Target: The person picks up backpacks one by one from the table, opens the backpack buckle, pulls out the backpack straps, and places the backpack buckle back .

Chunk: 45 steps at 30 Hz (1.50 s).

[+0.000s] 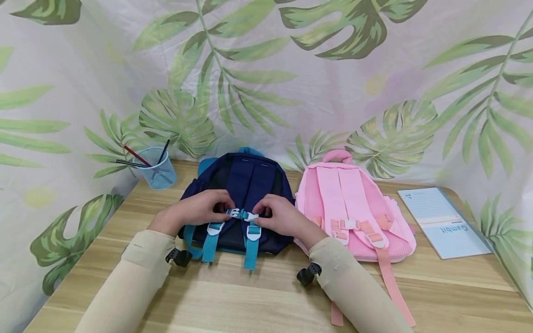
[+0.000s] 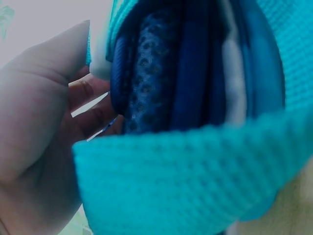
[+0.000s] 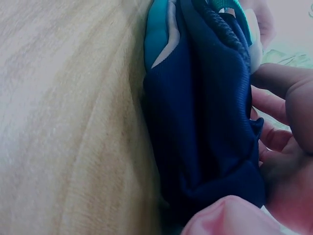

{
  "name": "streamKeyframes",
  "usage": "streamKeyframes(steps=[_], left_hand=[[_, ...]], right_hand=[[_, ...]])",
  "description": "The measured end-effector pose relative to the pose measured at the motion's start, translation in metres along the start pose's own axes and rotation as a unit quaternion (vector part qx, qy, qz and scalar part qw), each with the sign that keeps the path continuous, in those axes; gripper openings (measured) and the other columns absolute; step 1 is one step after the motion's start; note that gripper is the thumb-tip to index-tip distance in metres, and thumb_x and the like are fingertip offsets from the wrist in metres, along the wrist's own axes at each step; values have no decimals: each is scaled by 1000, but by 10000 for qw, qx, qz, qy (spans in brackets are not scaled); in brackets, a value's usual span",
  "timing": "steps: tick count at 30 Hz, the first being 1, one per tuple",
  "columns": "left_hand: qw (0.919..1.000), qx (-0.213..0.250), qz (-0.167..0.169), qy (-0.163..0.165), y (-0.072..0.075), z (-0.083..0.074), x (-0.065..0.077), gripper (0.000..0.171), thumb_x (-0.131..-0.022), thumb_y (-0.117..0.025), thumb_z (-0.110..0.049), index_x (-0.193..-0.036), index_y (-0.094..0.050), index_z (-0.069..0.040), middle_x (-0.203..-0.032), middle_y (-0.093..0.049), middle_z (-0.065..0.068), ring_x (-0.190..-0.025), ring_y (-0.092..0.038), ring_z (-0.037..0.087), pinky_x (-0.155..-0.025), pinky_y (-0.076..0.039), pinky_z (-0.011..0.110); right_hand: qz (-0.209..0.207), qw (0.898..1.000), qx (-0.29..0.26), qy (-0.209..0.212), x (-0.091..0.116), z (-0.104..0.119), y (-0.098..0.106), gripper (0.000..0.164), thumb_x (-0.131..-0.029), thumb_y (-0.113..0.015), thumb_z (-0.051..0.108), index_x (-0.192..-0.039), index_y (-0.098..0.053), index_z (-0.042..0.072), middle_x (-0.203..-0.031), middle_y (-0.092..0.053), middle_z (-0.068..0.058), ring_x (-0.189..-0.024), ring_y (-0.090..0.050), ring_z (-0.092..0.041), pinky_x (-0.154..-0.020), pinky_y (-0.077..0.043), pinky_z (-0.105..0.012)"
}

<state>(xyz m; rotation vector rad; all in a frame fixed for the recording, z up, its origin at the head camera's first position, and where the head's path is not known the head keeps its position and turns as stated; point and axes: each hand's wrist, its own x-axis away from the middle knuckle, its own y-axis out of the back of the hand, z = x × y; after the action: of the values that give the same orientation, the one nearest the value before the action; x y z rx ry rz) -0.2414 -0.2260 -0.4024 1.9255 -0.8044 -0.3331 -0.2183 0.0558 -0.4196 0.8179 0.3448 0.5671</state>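
Note:
A navy backpack (image 1: 225,178) with teal straps lies on the table, its shoulder-strap side up. Across its middle, the left hand (image 1: 202,208) pinches a white pronged buckle half (image 1: 234,212) between thumb and fingers. Facing it, the right hand (image 1: 285,216) pinches the other white buckle half (image 1: 251,216). The prongs show, and the two halves look apart, with teal webbing between them. In the left wrist view a teal strap (image 2: 186,181) loops across the front, hiding part of the bag. The right wrist view shows the bag's navy side (image 3: 205,112) beside the right hand's fingers.
A pink backpack (image 1: 350,185) lies close against the right side, its peach strap (image 1: 393,286) trailing forward under the right forearm. At the back left stands a blue mesh cup (image 1: 160,173) with pencils. A Gambit notebook (image 1: 445,222) lies at the right of the table (image 1: 233,300).

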Motion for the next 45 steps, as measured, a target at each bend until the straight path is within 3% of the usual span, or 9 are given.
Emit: streamKeyframes(steps=[7, 17, 29, 36, 45], left_hand=[[9997, -117, -143, -173, 1, -1, 4, 14, -103, -76, -20, -116, -78, -14, -111, -69, -2, -94, -61, 14, -87, -55, 36], [9972, -412, -543, -306, 11, -7, 14, 14, -104, -74, -18, -117, -76, -17, -117, -71, -2, -115, -64, 23, -102, -55, 50], [9960, -265, -771, -352, 21, -9, 22, 14, -105, -72, -14, -119, -73, -15, -118, -70, -1, -116, -61, 23, -103, -53, 51], [9944, -199, -931, -462, 25, -10, 26, 13, -105, -71, -12, -118, -73, -14, -116, -69, -1, -112, -62, 22, -99, -53, 49], [9930, -255, -1029, -515, 29, -10, 25, 14, -103, -74, -10, -116, -73, -14, -116, -70, 0, -113, -62, 22, -99, -53, 48]], right_hand=[[-91, 9999, -31, 53, 0, 1, 0, 18, -100, -79, 22, -114, -78, 11, -109, -71, -2, -93, -61, -14, -82, -50, -24], [-490, 9985, -141, 182, -2, 4, 0, 13, -101, -76, 19, -112, -78, 11, -106, -71, -3, -95, -64, -16, -88, -53, -27], [-482, 9985, -141, 208, -17, 10, -7, 19, -101, -76, 20, -116, -78, 8, -112, -76, -7, -108, -66, -23, -103, -54, -42], [-542, 9983, -198, 69, -27, 15, -12, 23, -101, -77, 24, -118, -78, 9, -115, -79, -6, -110, -63, -23, -100, -52, -40], [-328, 9991, -228, -152, -36, 22, -15, 31, -101, -79, 29, -124, -78, 8, -123, -79, -7, -113, -60, -25, -104, -51, -43]])
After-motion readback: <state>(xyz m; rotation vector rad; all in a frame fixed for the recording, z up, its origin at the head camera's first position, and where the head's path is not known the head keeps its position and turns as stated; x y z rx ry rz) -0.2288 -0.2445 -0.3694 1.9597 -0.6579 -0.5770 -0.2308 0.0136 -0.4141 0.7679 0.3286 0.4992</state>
